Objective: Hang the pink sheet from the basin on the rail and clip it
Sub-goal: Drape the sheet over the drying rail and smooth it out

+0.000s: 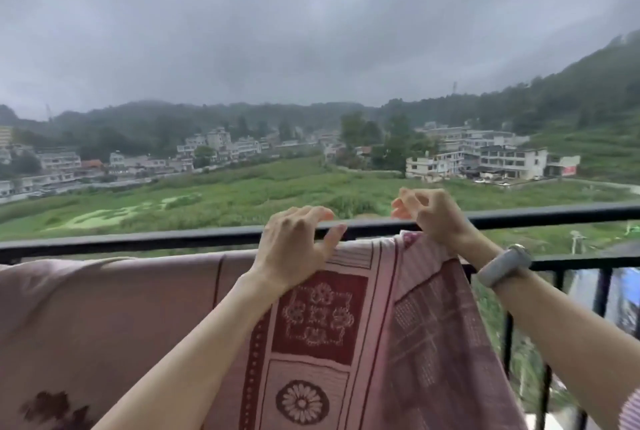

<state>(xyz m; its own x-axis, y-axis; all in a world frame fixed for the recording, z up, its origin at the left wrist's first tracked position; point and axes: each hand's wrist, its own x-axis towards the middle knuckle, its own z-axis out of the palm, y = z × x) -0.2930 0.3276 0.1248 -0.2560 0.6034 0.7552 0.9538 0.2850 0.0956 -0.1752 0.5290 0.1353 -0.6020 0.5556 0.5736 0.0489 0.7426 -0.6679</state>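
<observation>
Draping the pink sheet over the black rail, mostly hanging on the near side. Left hand presses its top edge, fingers loosely curled over the rail to stop sliding. Right hand hovers above, fingers bent, gripping nothing. No clip visible; clipping looks undone.
</observation>
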